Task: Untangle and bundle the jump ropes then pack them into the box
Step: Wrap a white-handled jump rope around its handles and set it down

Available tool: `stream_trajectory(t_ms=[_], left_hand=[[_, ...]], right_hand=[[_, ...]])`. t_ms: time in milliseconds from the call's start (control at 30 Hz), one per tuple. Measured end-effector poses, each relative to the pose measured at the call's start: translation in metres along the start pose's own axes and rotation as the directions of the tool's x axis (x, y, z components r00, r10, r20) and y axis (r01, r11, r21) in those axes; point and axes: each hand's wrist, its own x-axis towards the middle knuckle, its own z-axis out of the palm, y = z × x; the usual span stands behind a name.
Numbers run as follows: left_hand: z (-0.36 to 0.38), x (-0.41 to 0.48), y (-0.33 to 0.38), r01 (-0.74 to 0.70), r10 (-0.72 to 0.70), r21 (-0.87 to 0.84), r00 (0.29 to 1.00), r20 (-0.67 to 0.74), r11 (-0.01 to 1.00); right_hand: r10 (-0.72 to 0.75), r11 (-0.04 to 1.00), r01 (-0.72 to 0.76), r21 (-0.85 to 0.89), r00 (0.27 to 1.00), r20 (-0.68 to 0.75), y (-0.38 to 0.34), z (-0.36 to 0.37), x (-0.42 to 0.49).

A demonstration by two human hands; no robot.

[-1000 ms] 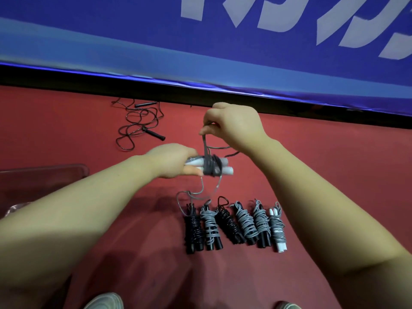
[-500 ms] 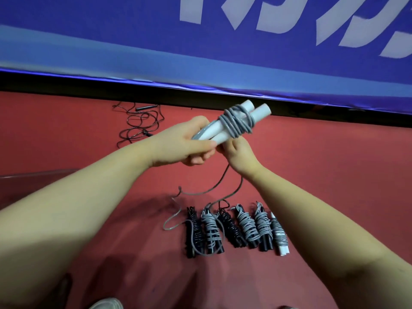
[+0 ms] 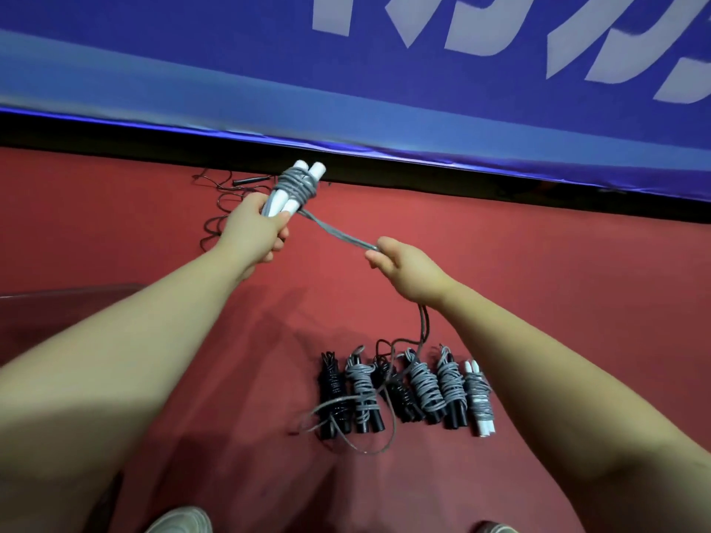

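Observation:
My left hand (image 3: 256, 232) grips the two white handles of a jump rope (image 3: 294, 186), held upright and partly wound with grey cord. The cord runs taut down and right to my right hand (image 3: 404, 269), which pinches it. Below my right wrist the loose cord (image 3: 388, 398) hangs and loops over the floor. Several bundled ropes (image 3: 408, 390), black and grey, lie in a row on the red floor. A tangled black rope (image 3: 219, 209) lies farther back, partly hidden by my left hand. The clear box's edge (image 3: 57, 298) shows at the left.
A blue banner (image 3: 346, 90) with white lettering stands along the back above a dark gap. Red floor (image 3: 538, 263) spreads to the right. My shoe tips (image 3: 181, 523) show at the bottom edge.
My right hand has moved away from the handles, down and right, drawing the cord taut. My left hand swung the handles to the left and more upright.

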Motion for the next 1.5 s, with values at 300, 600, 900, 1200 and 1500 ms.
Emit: stream_trajectory(t_ms=[300,600,900,1200,1500], left_hand=[[0.004,0.014,-0.027,0.028,-0.034,0.387,0.999,0.009,0.922],[0.028,-0.031,-0.011,-0.419,-0.005,0.702,0.857,0.516,0.576],[0.016,-0.048,0.022,-0.439,0.115,0.249,0.652,0.749,0.863],[0.026,-0.042,0.03,-0.26,0.161,0.104,0.818,0.552,0.96],[0.014,-0.027,0.026,-0.055,0.099,-0.124,0.918,0.383,0.991]], right_hand=[[-0.344,0.713,0.257,-0.653,0.939,-0.006,-0.057,-0.016,0.005],[-0.395,0.604,0.197,-0.772,0.916,-0.075,-0.059,-0.053,0.015],[-0.182,0.867,0.058,-0.496,0.962,-0.205,0.004,-0.039,0.007],[-0.026,0.988,0.0,-0.157,0.987,-0.159,0.008,0.022,-0.003],[0.113,0.991,-0.121,-0.055,0.985,-0.126,0.015,0.032,0.003]])
